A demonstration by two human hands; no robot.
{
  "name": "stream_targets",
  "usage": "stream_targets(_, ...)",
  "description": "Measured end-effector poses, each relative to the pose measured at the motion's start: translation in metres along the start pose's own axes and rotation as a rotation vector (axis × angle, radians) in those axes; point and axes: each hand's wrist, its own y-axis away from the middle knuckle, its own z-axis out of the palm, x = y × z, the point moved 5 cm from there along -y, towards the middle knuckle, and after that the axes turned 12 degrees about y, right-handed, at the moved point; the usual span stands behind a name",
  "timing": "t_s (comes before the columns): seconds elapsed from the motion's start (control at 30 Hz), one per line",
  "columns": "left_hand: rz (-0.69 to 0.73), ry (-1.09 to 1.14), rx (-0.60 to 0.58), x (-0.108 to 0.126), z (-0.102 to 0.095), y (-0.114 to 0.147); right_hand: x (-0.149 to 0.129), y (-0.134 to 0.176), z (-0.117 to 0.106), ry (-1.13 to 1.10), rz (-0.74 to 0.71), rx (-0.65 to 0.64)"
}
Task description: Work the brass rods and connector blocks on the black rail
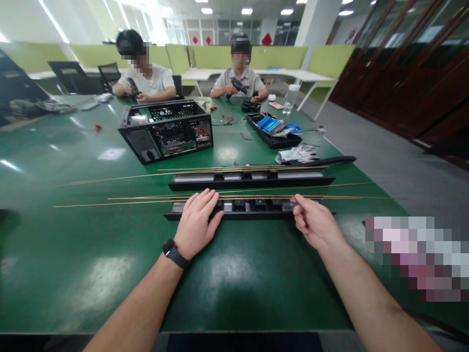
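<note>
My left hand [198,217], a dark watch on its wrist, lies flat with fingers extended across the near black channel-shaped bar [256,215] and the thin rods over it. At the bar's right part, my right hand [313,217] pinches a thin brass-coloured rod [351,197] between thumb and forefinger, its other fingers curled. Several such rods run lengthwise above the bar and stick out past both ends. Black blocks [239,204] sit inside the bar. Just beyond lies a second black bar [252,183] with more brass-coloured rods [198,170] along it.
An open computer case [168,132] stands back left on the green table [234,274]. Back right are a black tray [280,142] with blue items, work gloves [298,154] and a clear bottle [290,99]. Two people [146,78] sit opposite, holding dark power tools.
</note>
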Motion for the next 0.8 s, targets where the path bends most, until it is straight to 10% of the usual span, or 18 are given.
stream_targets(0.8,0.0,0.01,0.014,-0.0001,-0.0003,-0.0002,-0.0002,0.0002,0.0004,-0.012,-0.002,0.003)
